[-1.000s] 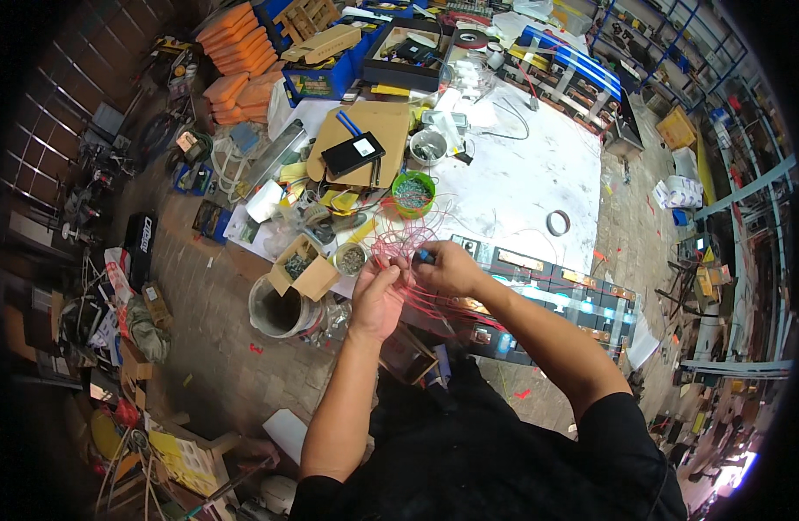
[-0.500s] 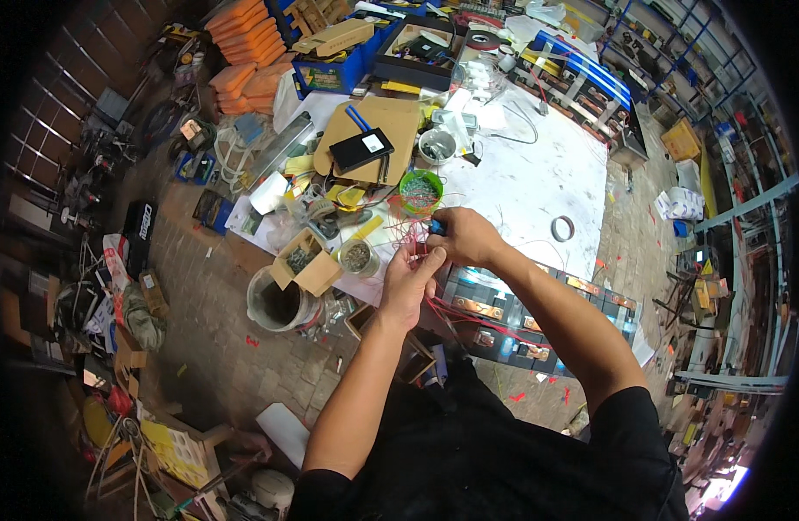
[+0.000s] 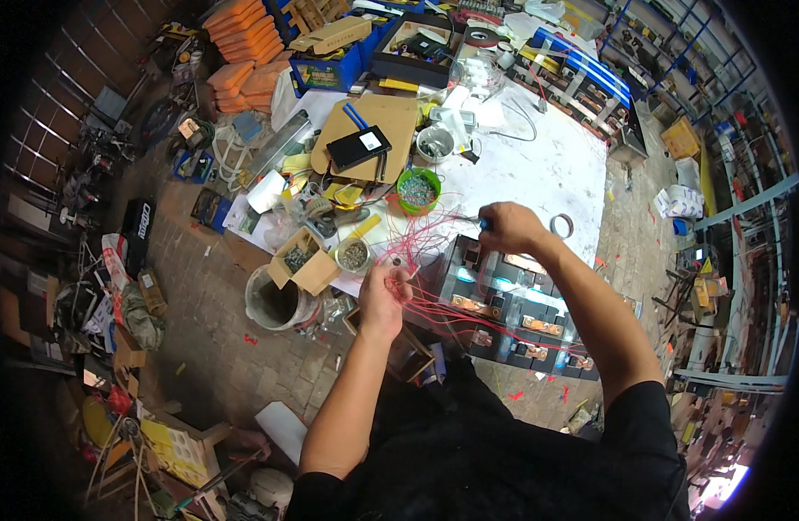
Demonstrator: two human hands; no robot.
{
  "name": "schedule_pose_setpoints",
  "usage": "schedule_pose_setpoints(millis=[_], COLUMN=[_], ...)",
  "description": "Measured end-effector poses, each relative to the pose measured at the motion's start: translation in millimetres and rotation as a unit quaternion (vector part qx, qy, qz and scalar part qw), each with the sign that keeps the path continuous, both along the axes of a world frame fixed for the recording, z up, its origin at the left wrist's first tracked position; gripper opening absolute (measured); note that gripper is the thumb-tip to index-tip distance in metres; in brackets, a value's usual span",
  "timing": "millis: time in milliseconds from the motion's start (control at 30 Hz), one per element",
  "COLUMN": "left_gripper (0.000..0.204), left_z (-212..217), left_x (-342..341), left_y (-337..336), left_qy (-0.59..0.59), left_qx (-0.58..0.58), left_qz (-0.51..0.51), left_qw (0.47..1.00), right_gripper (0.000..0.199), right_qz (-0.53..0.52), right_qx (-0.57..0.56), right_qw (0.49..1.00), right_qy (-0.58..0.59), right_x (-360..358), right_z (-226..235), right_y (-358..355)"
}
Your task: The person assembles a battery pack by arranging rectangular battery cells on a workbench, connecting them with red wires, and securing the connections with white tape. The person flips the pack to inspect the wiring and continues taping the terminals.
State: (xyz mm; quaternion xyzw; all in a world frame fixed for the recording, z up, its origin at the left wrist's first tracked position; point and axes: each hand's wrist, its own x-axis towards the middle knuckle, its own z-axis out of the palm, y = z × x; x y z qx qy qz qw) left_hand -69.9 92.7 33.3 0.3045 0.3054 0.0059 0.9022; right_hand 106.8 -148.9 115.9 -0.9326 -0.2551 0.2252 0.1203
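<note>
My left hand [image 3: 383,304] is closed around thin red wires [image 3: 434,306], just in front of the white-topped table. These wires run right across a black battery pack [image 3: 472,285] with copper-coloured bars. Over the pack's far edge, my right hand [image 3: 514,227] is closed on a blue-handled tool [image 3: 484,223]; its kind is mostly hidden by the fingers. A thin dark part of the tool points left toward a loose tangle of red wires [image 3: 408,239] on the table. The gap between my hands is wide.
Beside the tangle stand a green tub [image 3: 419,191] of small metal parts, a clear cup of screws [image 3: 354,255] and an open cardboard box [image 3: 314,273]. A grey bucket [image 3: 274,300] is on the floor at left. A tape roll [image 3: 562,226] lies beyond my right wrist.
My hands were close together and have moved apart. The right one went right with the blue-handled tool; the left one shifted slightly left and nearer me, with the red wires.
</note>
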Motion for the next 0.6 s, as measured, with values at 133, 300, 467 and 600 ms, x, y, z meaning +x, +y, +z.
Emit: schedule_pose_setpoints(millis=[133,300,467,600], left_gripper=[0.015,0.011,0.015,0.014], left_z=[-22,-13,-35,-43], left_x=[-20,-43,-54,-54], left_y=[16,19,26,29], left_qy=[0.006,0.009,0.039,0.060], left_qx=[-0.020,0.023,-0.006,-0.012], left_qz=[-0.033,-0.042,-0.040,-0.039], left_qw=[0.999,0.999,0.998,0.997], right_gripper=[0.029,0.024,0.031,0.027], right_qz=[-0.057,-0.034,0.108,0.145], right_qx=[0.014,0.052,-0.067,-0.105], right_qw=[0.995,0.979,0.991,0.983], right_qy=[-0.086,-0.193,-0.048,-0.049], right_x=[39,56,57,36], right_z=[-14,-30,-52,-29], right_y=[-16,-25,-35,-47])
